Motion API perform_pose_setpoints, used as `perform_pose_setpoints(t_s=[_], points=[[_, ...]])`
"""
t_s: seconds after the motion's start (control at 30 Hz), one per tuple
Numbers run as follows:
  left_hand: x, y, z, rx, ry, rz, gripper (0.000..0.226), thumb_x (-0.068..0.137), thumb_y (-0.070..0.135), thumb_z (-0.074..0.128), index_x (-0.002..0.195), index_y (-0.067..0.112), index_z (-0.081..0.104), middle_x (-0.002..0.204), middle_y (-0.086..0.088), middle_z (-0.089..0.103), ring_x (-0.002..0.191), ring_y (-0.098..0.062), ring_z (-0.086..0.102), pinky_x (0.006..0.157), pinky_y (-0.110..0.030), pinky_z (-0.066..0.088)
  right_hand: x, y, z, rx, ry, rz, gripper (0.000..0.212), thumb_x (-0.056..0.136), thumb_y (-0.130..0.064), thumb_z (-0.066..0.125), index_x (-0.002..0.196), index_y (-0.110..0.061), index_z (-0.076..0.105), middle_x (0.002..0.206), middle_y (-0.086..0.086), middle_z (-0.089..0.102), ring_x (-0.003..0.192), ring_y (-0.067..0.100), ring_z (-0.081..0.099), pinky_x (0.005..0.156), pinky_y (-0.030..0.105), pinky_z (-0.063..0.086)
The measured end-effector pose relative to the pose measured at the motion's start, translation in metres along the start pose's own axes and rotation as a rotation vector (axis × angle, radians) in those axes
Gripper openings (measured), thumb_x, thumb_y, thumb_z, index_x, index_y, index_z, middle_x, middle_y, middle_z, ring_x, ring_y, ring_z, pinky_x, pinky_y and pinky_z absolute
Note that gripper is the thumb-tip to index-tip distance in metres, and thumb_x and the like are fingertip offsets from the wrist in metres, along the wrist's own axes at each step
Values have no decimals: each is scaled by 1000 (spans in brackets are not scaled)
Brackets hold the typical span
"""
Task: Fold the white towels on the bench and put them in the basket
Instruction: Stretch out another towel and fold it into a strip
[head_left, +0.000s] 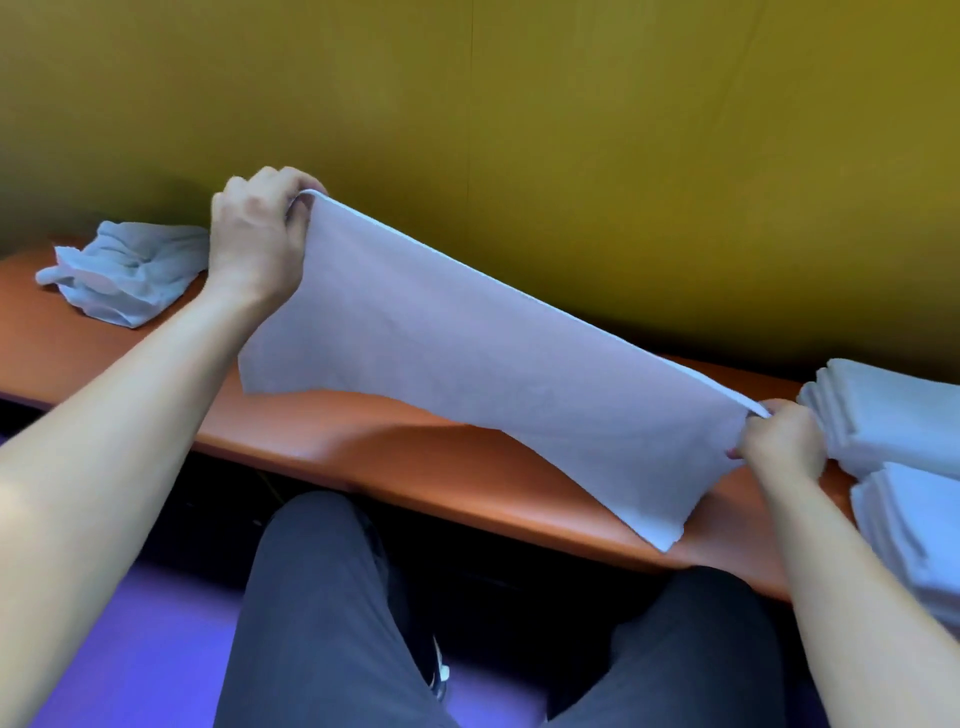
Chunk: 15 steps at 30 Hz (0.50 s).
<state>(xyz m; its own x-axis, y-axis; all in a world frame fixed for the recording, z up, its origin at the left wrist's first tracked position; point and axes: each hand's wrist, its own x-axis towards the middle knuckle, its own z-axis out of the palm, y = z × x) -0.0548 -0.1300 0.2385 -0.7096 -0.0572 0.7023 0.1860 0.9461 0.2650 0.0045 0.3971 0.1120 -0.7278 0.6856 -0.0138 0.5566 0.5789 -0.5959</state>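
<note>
white towel (467, 364) stretched taut above the bench (415, 467), fingers of both hands pinched shut on its top corners.
left hand (254, 244), right hand (784, 441); cloth looks light and limp, best held by corners. crumpled towel (124, 275) beyond left fingers, folded stacks (893, 415) touching right fingers; no basket visible.

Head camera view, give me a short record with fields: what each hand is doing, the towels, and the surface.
left hand: gripping one upper corner of the stretched white cloth towel
right hand: gripping the other upper corner
towel state: held taut above the orange-brown wooden bench, lower edge hanging
unfolded: crumpled white towel at the bench's left end
folded: stacks of white towels on the right
basket: not in view
</note>
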Motion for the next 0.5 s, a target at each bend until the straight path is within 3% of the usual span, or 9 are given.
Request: perform_pose_setpoints(t_s=[0.07,0.13,0.2,0.3,0.33,0.43,0.5], points=[[-15,-13,1,45,23,-62,31,102,21,38,114,19,66,107,-15,68,95,-42,52,86,-46,34,-9,14,-13,301,83,-24,25,85,-8,47,96,-22,64,91,17,71,71,36,72,67,52,61],[-34,-22,4,68,37,-179,30,103,22,37,118,23,62,103,-19,66,99,-42,51,88,-45,30,-27,18,-28,522,170,-54,31,91,-4,43,107,-23,61,99,14,69,68,21,74,62,46,63],[-50,-30,9,80,51,-297,27,101,27,36,118,23,57,103,-24,62,103,-42,50,88,-46,30,-41,15,-43,612,262,-107,37,87,0,42,109,-19,65,99,12,69,64,5,72,61,35,63],[-64,-39,4,-2,119,-373,28,101,28,39,116,17,61,108,-22,63,107,-40,51,89,-43,33,-51,2,-66,762,349,-195,40,77,-8,40,97,-27,69,99,15,73,73,21,75,71,38,63],[-65,-42,1,-19,153,-359,30,102,29,40,116,16,63,110,-20,63,108,-38,52,90,-41,35,-54,-6,-75,795,376,-208,39,77,-11,39,97,-27,69,98,13,73,72,19,74,69,35,62],[-52,-38,-10,-47,205,-346,33,103,29,40,121,20,67,119,-18,61,110,-34,54,93,-38,38,-51,-36,-94,870,457,-209,34,81,-14,42,106,-21,63,98,4,66,61,-6,65,58,15,50],[-32,-36,-10,-48,210,-365,36,102,26,40,125,24,67,122,-16,62,111,-31,55,92,-37,39,-37,-52,-96,898,437,-180,32,80,-16,47,110,-20,58,94,-1,65,58,-9,64,53,13,48]])
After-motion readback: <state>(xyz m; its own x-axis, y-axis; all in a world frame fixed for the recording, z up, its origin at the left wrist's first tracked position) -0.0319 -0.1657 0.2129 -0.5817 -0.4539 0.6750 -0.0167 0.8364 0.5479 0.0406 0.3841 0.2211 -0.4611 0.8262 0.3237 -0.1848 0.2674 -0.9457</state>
